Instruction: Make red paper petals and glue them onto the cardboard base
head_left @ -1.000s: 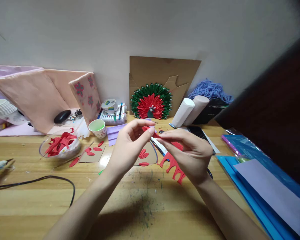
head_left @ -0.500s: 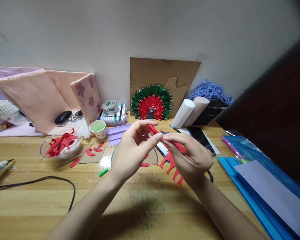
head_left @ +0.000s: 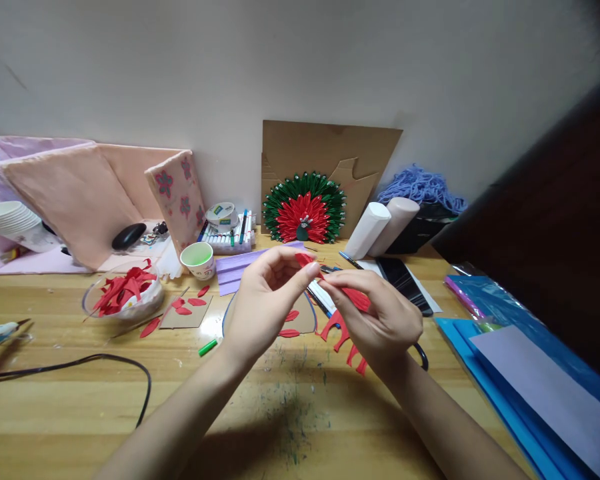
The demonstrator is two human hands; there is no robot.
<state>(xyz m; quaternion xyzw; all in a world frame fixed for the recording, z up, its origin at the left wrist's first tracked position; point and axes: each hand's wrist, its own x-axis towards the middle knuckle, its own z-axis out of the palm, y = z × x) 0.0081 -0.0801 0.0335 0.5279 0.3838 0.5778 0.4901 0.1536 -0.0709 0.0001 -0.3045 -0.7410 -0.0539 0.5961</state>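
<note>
Above the middle of the table my left hand point(head_left: 266, 300) pinches a small red crepe paper petal point(head_left: 305, 259) between thumb and fingers. The fingertips of my right hand point(head_left: 383, 310) are closed on the petal's lower right end. Part of the petal is hidden by my fingers. Below my right hand lies a red crepe paper piece point(head_left: 337, 331) with scalloped cut-outs. Several loose red petals point(head_left: 197, 303) rest on and beside a small cardboard square point(head_left: 190, 319). Behind my hands a green and red paper peacock point(head_left: 304, 217) stands against a cardboard sheet point(head_left: 325, 143).
A bowl of red paper scraps point(head_left: 125, 297), a paper cup point(head_left: 199, 261) and a green pen cap point(head_left: 208, 347) are on the left. A glue gun point(head_left: 0, 335) lies at the left edge with its black cord point(head_left: 95, 357). Blue folders point(head_left: 495, 373) border the right side.
My right fingertips have shifted slightly down and right along the petal. More red shows between my hands, which both stay over the same spot.
</note>
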